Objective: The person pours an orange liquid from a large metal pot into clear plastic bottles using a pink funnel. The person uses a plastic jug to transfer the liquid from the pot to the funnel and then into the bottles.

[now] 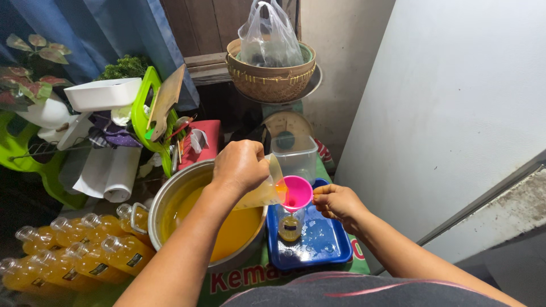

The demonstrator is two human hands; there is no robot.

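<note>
- Your left hand (242,166) is closed around a clear plastic jug (266,190), tipped so orange liquid runs from its lip into a pink plastic funnel (298,192).
- Your right hand (336,202) pinches the funnel's rim between thumb and fingers, holding it upright.
- That funnel sits in the mouth of a small clear bottle (290,224), which has a little orange liquid at its bottom.
- This bottle stands on a wet blue plastic tray (321,244), just right of a large steel pot (170,190).
- You have the pot filled with the same orange liquid, below your left forearm.
- Left of the pot, filled clear-capped bottles of orange drink (85,256) lie packed side by side.
- Behind the tray stands a clear square tub (296,156), with a round dial scale (288,126) behind it and a woven basket (270,77) holding a plastic bag (270,35) above.
</note>
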